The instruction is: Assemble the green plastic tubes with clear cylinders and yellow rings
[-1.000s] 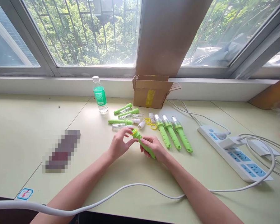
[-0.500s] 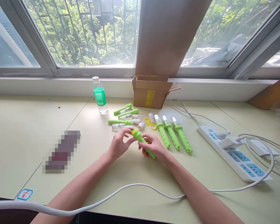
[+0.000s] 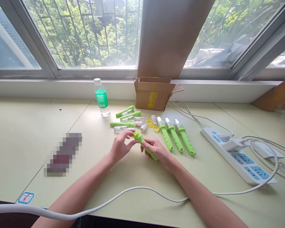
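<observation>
My right hand (image 3: 155, 149) grips the body of a green plastic handle (image 3: 142, 143) just above the table. My left hand (image 3: 122, 146) pinches the handle's upper end, where a yellow ring (image 3: 136, 133) sits. Just behind the hands lie several loose green handles with clear caps (image 3: 127, 117), two yellow rings (image 3: 153, 125) and small white parts (image 3: 143, 127). Three assembled green pieces with clear tips (image 3: 174, 135) lie side by side to the right of my hands.
A water bottle with a green label (image 3: 102, 97) and an open cardboard box (image 3: 153, 92) stand by the window ledge. A white power strip (image 3: 237, 155) with plugs lies at right. A white cable (image 3: 123, 194) crosses the near table edge over my forearms.
My hands have shifted only slightly; the fingers of my left hand have worked around the ring end of the handle, and the handle has tilted a little.
</observation>
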`<state>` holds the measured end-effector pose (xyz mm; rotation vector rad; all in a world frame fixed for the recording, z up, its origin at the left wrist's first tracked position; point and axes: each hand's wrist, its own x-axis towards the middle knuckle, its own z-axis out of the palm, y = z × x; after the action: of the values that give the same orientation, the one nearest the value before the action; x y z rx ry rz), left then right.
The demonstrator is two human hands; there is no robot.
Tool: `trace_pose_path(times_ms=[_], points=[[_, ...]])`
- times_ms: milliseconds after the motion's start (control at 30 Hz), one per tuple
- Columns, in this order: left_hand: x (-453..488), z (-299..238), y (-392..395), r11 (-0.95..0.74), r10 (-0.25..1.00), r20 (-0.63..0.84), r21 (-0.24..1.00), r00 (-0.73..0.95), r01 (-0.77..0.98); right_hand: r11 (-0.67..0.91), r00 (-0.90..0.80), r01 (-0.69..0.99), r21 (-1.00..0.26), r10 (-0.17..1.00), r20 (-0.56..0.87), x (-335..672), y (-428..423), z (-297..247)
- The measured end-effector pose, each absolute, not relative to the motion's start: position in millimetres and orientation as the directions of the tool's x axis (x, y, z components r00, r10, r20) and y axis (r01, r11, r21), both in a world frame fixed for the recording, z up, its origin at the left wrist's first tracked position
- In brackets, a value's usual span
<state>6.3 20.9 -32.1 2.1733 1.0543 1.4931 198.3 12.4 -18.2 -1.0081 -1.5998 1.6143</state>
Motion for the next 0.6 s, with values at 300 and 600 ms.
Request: trace_pose_path(times_ms=[300,600], points=[[3.9,-30.5,21.4,-0.707,0.705,0.644,0.607,0.298,0.363,-0.15,-0.492,0.037,-0.988,0.858,-0.149,201.8,13.8,-17.6],[4.1,-31.8,21.1,-0.722,0.683,0.68,0.577,0.265,0.381,-0.177,-0.49,0.014,-0.984,0.857,-0.161,203.6,15.7,-21.1]])
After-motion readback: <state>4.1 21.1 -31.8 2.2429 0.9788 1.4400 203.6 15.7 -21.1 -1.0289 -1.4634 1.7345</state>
